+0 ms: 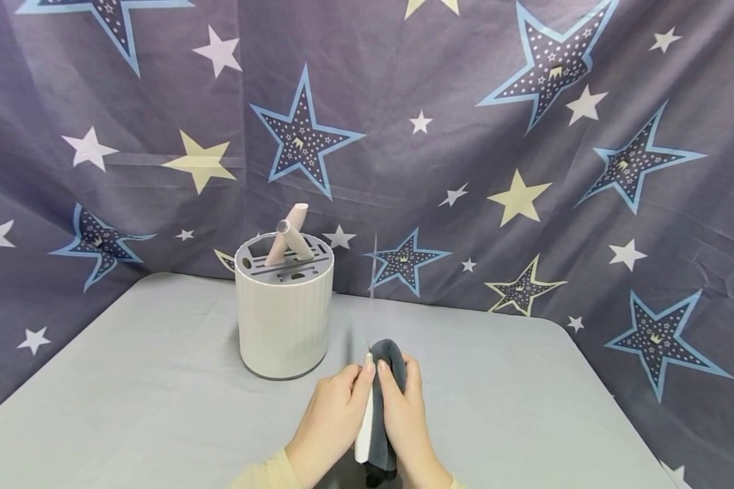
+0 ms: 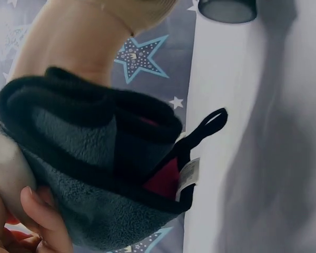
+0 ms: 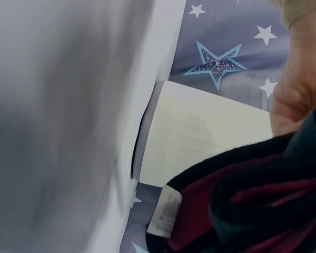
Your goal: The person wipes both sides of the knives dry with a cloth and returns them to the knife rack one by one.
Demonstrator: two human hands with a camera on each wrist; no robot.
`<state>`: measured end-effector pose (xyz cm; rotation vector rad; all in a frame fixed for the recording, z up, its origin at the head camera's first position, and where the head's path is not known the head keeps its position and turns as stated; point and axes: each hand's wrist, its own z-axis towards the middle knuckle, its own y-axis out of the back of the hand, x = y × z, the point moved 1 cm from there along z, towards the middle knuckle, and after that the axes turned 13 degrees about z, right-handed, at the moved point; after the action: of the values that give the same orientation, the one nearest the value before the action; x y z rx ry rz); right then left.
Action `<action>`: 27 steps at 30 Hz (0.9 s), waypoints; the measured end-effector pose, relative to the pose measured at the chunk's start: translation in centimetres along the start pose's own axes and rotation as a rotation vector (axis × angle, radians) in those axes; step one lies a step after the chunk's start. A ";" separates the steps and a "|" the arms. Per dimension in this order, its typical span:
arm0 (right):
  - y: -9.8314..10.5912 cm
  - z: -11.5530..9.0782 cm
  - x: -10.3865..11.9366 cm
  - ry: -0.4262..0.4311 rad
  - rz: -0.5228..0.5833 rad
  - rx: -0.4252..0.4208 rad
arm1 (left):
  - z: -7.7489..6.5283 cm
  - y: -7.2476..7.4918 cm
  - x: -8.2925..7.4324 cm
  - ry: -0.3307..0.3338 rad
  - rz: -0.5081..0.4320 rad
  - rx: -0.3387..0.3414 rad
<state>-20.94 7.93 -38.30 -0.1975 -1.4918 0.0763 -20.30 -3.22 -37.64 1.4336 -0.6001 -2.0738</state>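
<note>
My left hand [image 1: 330, 407] grips the white handle [image 1: 365, 428] of a knife that stands upright in front of me. Its thin blade [image 1: 374, 268] points up and away, seen almost edge-on. Against the handle's right side lies a folded dark grey cloth [image 1: 378, 424], which my right hand [image 1: 406, 414] holds with the thumb on top. In the left wrist view the cloth [image 2: 95, 211] shows black edging, a hanging loop [image 2: 213, 124] and a red inner side. A white label [image 3: 166, 211] on it shows in the right wrist view.
A cream ribbed knife block [image 1: 284, 326] with a grey slotted top stands left of my hands. A pinkish handle [image 1: 298, 216] and a cream handle [image 1: 293, 238] stick out of it, crossing in this view. Star-printed fabric [image 1: 367, 136] hangs behind the grey table [image 1: 128, 407].
</note>
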 end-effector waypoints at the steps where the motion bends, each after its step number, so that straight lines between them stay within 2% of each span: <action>1: 0.0 0.2 0.0 0.001 -0.003 0.000 | 0.0 0.0 0.0 -0.002 -0.004 0.004; 7: 0.3 1.1 0.2 0.007 -0.020 -0.015 | -0.4 -0.2 -0.2 -0.013 -0.006 0.030; 14: 0.6 1.9 0.1 0.016 -0.023 -0.023 | -0.8 -0.6 -0.4 -0.043 0.008 0.028; 27: 0.5 0.5 -1.1 -0.002 0.015 0.001 | -0.9 -0.8 0.1 -0.061 0.039 0.015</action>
<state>-21.53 8.31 -39.40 -0.2081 -1.4927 0.0894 -19.65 -2.74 -38.57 1.3601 -0.6642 -2.0935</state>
